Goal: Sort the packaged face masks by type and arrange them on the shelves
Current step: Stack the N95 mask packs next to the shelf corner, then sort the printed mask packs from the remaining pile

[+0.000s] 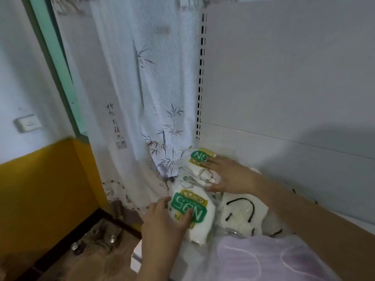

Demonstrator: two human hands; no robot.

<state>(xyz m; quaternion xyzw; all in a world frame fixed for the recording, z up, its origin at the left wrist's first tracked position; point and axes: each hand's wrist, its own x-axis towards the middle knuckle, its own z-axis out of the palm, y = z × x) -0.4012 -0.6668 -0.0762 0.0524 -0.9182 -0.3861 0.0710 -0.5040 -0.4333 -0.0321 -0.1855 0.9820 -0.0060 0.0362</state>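
While the left hand (162, 222) grips the near N95 pack (189, 207), the right hand (229, 175) lies with fingers (209, 160) spread on the far N95 pack (199, 159).

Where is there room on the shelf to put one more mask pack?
Bare shelf shows behind the right hand, along the back panel. The left corner by the curtain is crowded with N95 packs.

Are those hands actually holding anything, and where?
The left hand grips the near N95 pack at its left edge, thumb on the label. The right hand rests flat on the far N95 pack.
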